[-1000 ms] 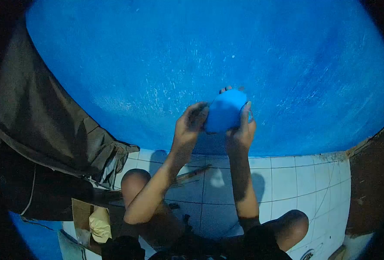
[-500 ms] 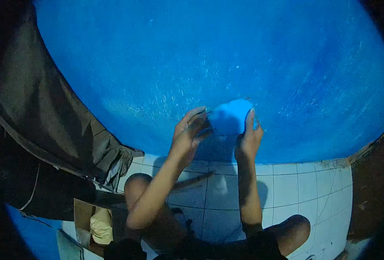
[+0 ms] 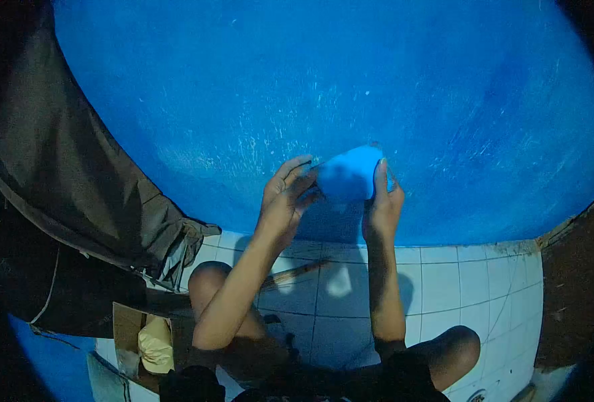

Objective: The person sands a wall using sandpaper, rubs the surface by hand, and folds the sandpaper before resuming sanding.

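In front of the wall I hold a smooth, bright light-blue object [image 3: 347, 175] with a tapered upper right end; its exact kind cannot be made out. My right hand [image 3: 383, 204] grips its right side, the thumb lying along the near face and the fingers behind. At the left edge, my left hand [image 3: 285, 197] has bent, partly spread fingers, with the lower fingertips against the object. A shadow falls across the object's middle, and its far side is hidden.
A scuffed blue wall [image 3: 297, 74] rises ahead above a white tiled floor [image 3: 441, 281]. Dark cloth [image 3: 76, 161] hangs at left. An open cardboard box [image 3: 128, 325] holds a yellowish bundle [image 3: 156, 345]. A thin stick [image 3: 297, 273] lies on the tiles between my legs.
Both hands and the light-blue object have shifted slightly up and left in view. The right hand keeps its grip, and the left fingers stay at the left edge.
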The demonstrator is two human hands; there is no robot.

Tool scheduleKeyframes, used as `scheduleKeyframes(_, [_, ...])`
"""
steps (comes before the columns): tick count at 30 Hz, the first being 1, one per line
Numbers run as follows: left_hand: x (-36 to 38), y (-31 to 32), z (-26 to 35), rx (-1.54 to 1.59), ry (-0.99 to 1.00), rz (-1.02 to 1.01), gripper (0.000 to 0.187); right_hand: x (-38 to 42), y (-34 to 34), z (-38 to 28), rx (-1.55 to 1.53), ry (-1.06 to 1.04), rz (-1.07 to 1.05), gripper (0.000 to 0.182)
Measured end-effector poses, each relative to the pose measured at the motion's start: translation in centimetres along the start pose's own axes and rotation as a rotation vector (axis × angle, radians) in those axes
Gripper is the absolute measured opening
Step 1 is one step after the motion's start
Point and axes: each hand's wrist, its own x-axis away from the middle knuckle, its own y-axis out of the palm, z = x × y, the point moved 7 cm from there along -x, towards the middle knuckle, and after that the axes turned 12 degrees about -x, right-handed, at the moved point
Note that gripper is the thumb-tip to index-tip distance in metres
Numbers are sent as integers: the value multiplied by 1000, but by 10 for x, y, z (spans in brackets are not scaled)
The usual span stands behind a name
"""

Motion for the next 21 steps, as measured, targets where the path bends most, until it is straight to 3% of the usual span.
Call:
scheduleKeyframes(11, [-1,-2,3,-107,16,56,35,11,7,-8,43,-4,13,63])
scheduleKeyframes(14, [-1,-4,0,-109,25,97,34,15,15,4,-45,46,-117,62])
scheduleKeyframes(16, [-4,-4,-4,-66,24,55,36,25,27,-10,-139,-149,-83,46])
scheduleKeyframes(17, [-5,-4,-5,-67,23,52,36,23,24,-6,-139,-151,-80,46])
scheduleKeyframes(20, [-3,1,-2,-104,19,34,38,23,-5,-18,336,-376,281,43])
scheduleKeyframes(21, [0,4,4,-177,100,20,38,22,1,-46,283,-482,240,41])
